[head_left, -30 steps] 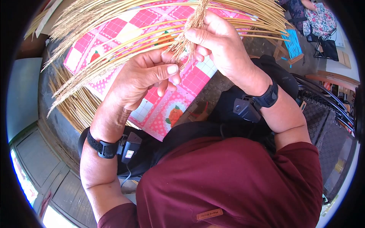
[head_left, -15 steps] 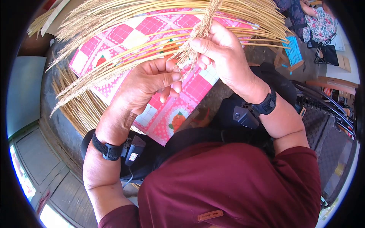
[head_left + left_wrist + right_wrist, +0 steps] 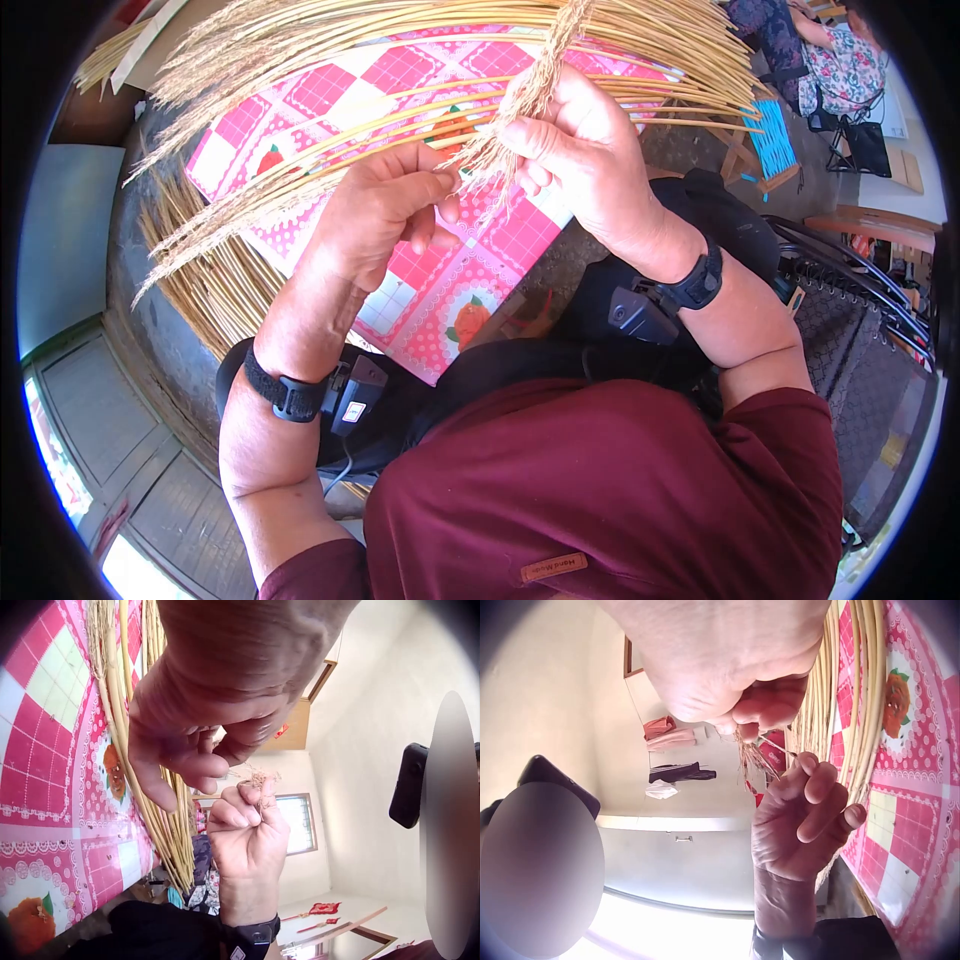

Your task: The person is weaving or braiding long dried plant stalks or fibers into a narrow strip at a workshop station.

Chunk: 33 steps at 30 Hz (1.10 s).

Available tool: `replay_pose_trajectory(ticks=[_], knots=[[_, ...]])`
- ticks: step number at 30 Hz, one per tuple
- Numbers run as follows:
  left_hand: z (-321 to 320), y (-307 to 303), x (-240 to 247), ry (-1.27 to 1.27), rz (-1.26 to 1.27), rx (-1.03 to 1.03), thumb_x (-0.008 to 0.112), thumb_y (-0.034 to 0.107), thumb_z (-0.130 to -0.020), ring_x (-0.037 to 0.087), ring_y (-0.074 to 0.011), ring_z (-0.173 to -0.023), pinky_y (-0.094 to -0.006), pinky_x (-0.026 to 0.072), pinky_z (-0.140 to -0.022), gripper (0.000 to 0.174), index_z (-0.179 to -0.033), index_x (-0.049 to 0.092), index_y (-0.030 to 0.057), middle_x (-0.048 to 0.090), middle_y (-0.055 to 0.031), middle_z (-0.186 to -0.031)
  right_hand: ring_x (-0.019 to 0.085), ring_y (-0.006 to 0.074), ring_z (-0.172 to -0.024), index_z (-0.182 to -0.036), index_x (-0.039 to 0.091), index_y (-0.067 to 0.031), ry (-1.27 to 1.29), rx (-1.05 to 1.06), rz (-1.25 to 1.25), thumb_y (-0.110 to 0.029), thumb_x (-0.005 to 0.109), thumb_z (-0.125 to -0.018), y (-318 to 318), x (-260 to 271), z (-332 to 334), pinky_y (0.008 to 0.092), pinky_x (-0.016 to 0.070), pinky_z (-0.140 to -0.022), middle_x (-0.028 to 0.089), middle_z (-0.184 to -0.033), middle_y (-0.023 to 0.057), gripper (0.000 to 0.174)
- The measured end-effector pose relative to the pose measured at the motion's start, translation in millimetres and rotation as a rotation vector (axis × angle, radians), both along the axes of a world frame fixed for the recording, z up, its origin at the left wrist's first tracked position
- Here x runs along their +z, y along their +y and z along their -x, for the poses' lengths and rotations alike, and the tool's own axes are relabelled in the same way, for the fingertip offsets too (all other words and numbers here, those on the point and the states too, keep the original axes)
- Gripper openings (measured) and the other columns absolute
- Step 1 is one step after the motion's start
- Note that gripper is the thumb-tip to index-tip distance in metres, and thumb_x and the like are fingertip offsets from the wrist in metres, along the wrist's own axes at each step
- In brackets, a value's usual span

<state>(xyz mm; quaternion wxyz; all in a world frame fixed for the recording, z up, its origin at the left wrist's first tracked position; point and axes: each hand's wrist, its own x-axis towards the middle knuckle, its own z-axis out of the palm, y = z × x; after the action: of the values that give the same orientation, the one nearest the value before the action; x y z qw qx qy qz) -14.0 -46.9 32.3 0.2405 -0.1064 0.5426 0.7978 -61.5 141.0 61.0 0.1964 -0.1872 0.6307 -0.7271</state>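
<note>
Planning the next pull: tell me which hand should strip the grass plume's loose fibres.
Left, likely. The left hand pinches the frayed end of the grass plume; the right hand grips it higher, holding it steady.

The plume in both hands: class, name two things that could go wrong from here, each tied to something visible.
First, the right grip clamps the plume while the left grip pinches its loose strands; a hard pull could snap or shed them. Second, the stalks jut past the cloth edge; a nudging arm might sweep them off.
</note>
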Motion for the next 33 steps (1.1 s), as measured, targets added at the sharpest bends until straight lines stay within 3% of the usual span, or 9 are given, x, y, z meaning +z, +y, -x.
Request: replay_pose_trajectory(ticks=[10,13,16,17,20,25,33], knots=[[3.6,-8.6,-10.0,0.042,0.247,0.121,0.054,0.009,-0.086,0.044,-0.0062,-0.044,-0.0234,0.0488,-0.050,0.009,-0.081,0.056,0.0019,0.059,-0.0044,-0.070,0.049,0.0073,-0.057,-0.101,0.048,-0.0029,0.061,0.001,0.095,-0.005,0.054,-0.089,-0.8,9.2,-2.1,0.0218,0.0417,-0.050,0.053,-0.077,0.0038,0.014],[5.7,-15.7,8.1,0.040,0.321,-0.081,0.055,0.009,-0.087,0.048,-0.0071,-0.049,-0.0219,0.0466,-0.052,0.009,-0.082,0.056,0.0018,0.059,-0.0047,-0.071,0.046,0.0069,-0.055,-0.101,0.048,-0.0032,0.037,0.013,0.124,-0.006,0.053,-0.090,0.4,12.5,3.2,0.0223,0.0414,-0.050,0.051,-0.075,0.0030,0.013],[-3.3,-9.9,15.9,0.187,0.151,-0.046,0.056,0.004,-0.087,0.054,-0.0082,-0.061,-0.0212,0.0461,-0.057,0.003,-0.085,0.057,0.0023,0.060,-0.0041,-0.076,0.044,0.0067,-0.054,-0.101,0.049,-0.0037,-0.015,-0.006,0.106,-0.007,0.052,-0.090,0.3,12.6,4.7,0.0223,0.0404,-0.050,0.050,-0.074,0.0023,0.011],[-5.7,-7.6,16.8,0.213,0.123,-0.023,0.056,-0.003,-0.084,0.056,-0.0090,-0.074,-0.0213,0.0471,-0.065,0.010,-0.092,0.059,0.0021,0.062,-0.0044,-0.086,0.044,0.0067,-0.054,-0.100,0.049,-0.0038,-0.033,-0.016,0.091,-0.007,0.052,-0.090,0.1,12.8,5.1,0.0223,0.0400,-0.049,0.050,-0.073,0.0022,0.011],[-10.4,-3.8,23.3,0.186,-0.044,-0.016,0.061,-0.001,-0.082,0.060,-0.0148,-0.079,-0.0261,0.0500,-0.072,0.017,-0.099,0.059,0.0014,0.063,-0.0094,-0.093,0.044,0.0064,-0.055,-0.100,0.049,-0.0042,-0.056,-0.020,0.074,-0.007,0.052,-0.090,-0.7,13.0,5.9,0.0216,0.0388,-0.049,0.050,-0.074,0.0020,0.010],[-10.2,-6.9,18.4,0.130,-0.162,-0.097,0.065,0.007,-0.080,0.059,-0.0160,-0.072,-0.0336,0.0509,-0.077,0.024,-0.102,0.059,-0.0022,0.063,-0.0110,-0.093,0.045,0.0068,-0.055,-0.100,0.049,-0.0038,-0.080,-0.004,0.093,-0.005,0.053,-0.090,-1.6,8.5,6.7,0.0219,0.0404,-0.050,0.050,-0.075,0.0018,0.011],[-8.9,-11.1,16.3,0.104,-0.227,-0.082,0.065,0.011,-0.082,0.059,-0.0153,-0.066,-0.0349,0.0521,-0.076,0.020,-0.099,0.059,0.0012,0.063,-0.0113,-0.089,0.048,0.0078,-0.057,-0.101,0.049,-0.0034,-0.079,0.008,0.096,-0.004,0.054,-0.089,-5.1,7.9,6.3,0.0231,0.0420,-0.050,0.051,-0.081,0.0028,0.013]])
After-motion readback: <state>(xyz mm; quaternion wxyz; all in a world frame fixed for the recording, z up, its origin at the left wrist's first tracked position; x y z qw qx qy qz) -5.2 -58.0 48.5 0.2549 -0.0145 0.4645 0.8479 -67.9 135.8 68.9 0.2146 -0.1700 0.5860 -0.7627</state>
